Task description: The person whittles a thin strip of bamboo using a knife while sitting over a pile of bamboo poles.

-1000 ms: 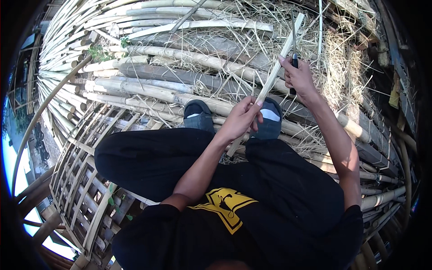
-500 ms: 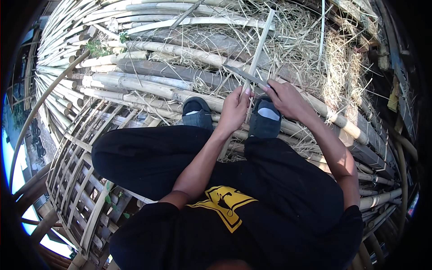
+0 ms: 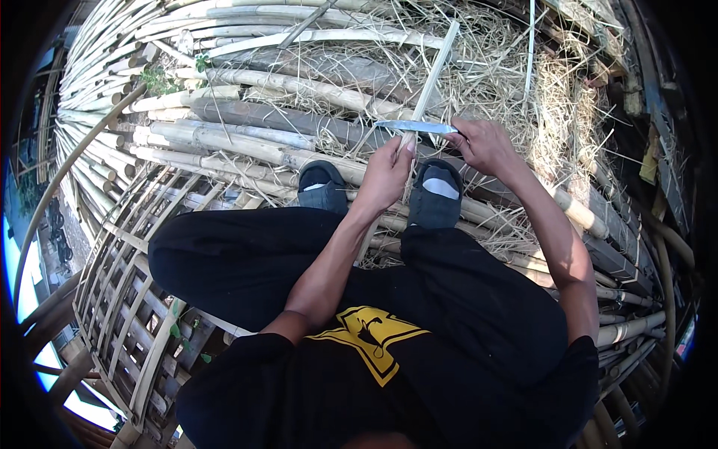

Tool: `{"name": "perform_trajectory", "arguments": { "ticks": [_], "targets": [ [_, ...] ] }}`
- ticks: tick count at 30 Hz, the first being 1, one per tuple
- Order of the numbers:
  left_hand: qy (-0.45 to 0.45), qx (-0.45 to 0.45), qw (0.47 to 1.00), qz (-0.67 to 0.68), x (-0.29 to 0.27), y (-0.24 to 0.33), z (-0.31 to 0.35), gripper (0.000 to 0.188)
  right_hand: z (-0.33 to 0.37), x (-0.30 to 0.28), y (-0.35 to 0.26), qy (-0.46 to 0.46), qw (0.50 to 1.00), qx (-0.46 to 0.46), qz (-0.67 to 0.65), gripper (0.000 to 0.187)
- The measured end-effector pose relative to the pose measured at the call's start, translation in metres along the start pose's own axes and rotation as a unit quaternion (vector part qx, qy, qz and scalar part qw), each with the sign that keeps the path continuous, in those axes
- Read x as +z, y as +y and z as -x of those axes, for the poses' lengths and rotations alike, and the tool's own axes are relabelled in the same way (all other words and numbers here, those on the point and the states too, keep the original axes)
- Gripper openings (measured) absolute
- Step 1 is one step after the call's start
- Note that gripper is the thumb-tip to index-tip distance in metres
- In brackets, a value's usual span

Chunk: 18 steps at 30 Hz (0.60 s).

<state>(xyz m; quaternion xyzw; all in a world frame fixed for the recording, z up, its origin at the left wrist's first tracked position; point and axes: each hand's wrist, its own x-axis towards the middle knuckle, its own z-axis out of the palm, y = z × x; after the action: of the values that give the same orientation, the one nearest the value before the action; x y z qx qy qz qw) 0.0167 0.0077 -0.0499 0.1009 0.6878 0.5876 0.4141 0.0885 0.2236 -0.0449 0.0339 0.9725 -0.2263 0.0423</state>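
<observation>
My left hand (image 3: 388, 170) is closed round the lower part of a pale bamboo strip (image 3: 437, 73), which slants up and away to the right. In my right hand (image 3: 482, 146) is the handle of a knife (image 3: 419, 126), gripped with the fingers wrapped round it. Its bright blade lies crosswise over the strip, pointing left, just beyond my left thumb. My palm and fingers hide the part of the strip inside the left hand. Below the hands are my feet in dark sandals (image 3: 436, 196).
Bamboo poles (image 3: 254, 147) lie under and beyond my feet. Thin shavings (image 3: 493, 71) cover the far side and right. At the left stands a woven bamboo lattice (image 3: 134, 299), with a curved pole (image 3: 75, 153) above it. Stacked bamboo ends (image 3: 112, 161) show farther left.
The knife has turned from slanting to nearly level across the strip, and its blade now catches the light. My right hand has moved slightly right and away from me. The left hand keeps its hold.
</observation>
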Motion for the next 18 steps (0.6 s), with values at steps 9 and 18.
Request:
{"name": "perform_trajectory", "arguments": {
  "ticks": [9,18],
  "targets": [
    [-0.05,-0.008,0.998,-0.025,-0.001,0.019,0.021,0.027,0.046,-0.086,0.144,0.144,0.913,0.381,0.013,0.052],
    [0.014,0.006,0.991,-0.133,0.006,0.018,0.021,0.023,0.023,0.007,-0.034,-0.081,0.977,0.093,-0.175,0.035]
  ]
}}
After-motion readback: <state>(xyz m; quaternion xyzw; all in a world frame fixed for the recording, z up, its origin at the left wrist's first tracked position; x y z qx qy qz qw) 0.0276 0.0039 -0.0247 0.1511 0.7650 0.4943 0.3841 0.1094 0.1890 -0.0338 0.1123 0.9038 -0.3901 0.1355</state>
